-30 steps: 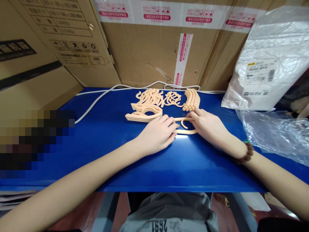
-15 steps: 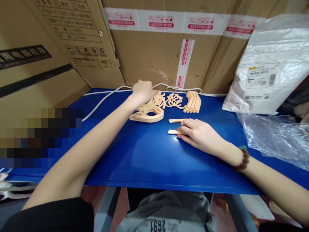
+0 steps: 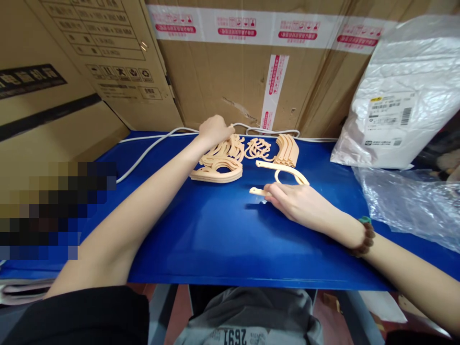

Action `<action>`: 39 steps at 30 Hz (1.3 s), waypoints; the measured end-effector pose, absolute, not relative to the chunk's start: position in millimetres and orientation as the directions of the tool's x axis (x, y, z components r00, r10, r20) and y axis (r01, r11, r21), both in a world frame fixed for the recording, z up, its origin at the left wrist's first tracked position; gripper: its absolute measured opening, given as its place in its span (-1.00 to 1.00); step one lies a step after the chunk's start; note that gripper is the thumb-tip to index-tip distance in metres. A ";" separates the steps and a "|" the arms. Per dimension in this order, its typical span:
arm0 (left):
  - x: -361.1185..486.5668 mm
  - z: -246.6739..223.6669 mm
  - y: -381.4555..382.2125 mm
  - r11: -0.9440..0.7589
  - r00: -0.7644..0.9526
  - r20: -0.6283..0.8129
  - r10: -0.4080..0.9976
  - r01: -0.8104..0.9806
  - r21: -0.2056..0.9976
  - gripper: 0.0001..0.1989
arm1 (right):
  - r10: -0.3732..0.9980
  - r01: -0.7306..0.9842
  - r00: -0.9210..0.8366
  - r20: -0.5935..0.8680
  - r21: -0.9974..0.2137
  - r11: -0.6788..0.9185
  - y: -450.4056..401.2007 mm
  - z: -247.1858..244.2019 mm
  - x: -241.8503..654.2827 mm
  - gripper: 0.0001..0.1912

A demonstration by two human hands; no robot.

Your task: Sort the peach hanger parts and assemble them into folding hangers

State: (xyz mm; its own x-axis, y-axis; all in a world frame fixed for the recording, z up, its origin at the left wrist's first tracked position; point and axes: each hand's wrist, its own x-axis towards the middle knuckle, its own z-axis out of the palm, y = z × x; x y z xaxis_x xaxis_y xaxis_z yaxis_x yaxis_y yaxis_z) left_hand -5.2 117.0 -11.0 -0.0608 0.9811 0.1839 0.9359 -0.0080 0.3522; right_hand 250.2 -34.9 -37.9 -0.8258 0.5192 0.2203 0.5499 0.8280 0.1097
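Note:
My right hand [image 3: 296, 203] is closed on a flat beige plastic hanger arm [image 3: 256, 191], its holed end sticking out to the left just above the table. Just beyond these fingers lies another curved hanger arm [image 3: 275, 166], with a thin curved hook [image 3: 277, 176] beside it. My left hand [image 3: 214, 130] is at the back, fingers pinched together over a pile of beige hanger pieces [image 3: 233, 149]; what the fingertips hold is too small to make out. In front of that pile sits a stack of curved hanger arms [image 3: 219, 177].
Loose hooks [image 3: 258, 148] and another stack of hanger arms [image 3: 287, 149] lie along the back of the blue table [image 3: 201, 239]. A white cable [image 3: 151, 149] runs behind them. Cardboard boxes [image 3: 223, 72] wall the back and left. A white parcel bag [image 3: 388, 105] and clear plastic wrap [image 3: 402, 201] are at right.
My right hand has raised its hanger arm slightly off the table and drawn away from the other arm, which now shows with the hook. My left hand has risen a little over the pile.

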 end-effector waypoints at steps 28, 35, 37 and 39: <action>20.6 -37.6 -76.4 -0.711 0.665 0.327 0.671 0.703 0.029 -0.83 | 0.591 0.603 -0.783 0.195 0.005 0.798 -31.3 -37.7 253.8 -0.83; 12.8 -37.6 -76.0 -0.672 0.639 0.208 0.741 0.713 0.203 -0.69 | 0.598 0.606 -0.760 0.256 -0.054 0.794 -35.5 -31.3 252.4 -0.82; 11.2 -38.6 -76.2 -0.674 0.641 0.207 0.739 0.706 0.218 -0.69 | 0.611 0.620 -0.729 0.309 -0.079 0.781 -37.3 -29.9 251.8 -0.75; 10.8 -39.5 -76.1 -0.682 0.653 0.199 0.731 0.696 0.224 -0.70 | 0.619 0.632 -0.708 0.342 -0.085 0.770 -38.0 -29.4 251.7 -0.68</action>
State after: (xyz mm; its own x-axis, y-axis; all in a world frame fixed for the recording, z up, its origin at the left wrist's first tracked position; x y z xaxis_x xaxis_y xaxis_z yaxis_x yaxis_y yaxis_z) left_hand 10.8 -76.1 -39.5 0.6528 0.7311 0.1986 0.6960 -0.6823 0.2240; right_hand 251.7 -38.0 -29.4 -0.7076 0.6185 0.3418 0.6321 0.7702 -0.0853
